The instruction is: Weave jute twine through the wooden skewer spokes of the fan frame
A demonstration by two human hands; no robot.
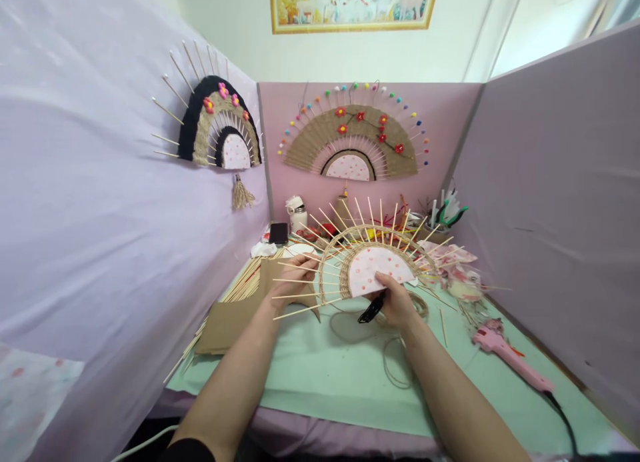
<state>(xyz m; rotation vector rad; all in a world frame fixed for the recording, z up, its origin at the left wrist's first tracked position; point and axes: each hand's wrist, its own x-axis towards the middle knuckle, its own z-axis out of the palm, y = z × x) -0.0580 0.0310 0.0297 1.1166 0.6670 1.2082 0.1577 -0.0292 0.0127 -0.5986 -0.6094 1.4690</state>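
Observation:
A half-round woven fan [381, 267] is held above the table, with a white, red-dotted centre, thin wooden sticks fanning outward and bands of twine woven between them. My right hand [397, 301] grips its lower straight edge, thumb on the dotted face and the other fingers behind. A black looped thing [372, 309] hangs at those fingers; its kind is unclear. At the fan's left side, my left hand [296, 274] is closed on the sticks near the outer twine band, its fingertips partly hidden. Loose twine [397, 365] trails onto the table below.
A pink glue gun [515, 359] lies at the right with its cord. Cardboard [225, 325] and a bundle of sticks [245, 282] are at the left. A phone [279, 233], a white bottle [297, 215] and a twine cone [342, 212] stand behind. Two finished fans hang on the partitions.

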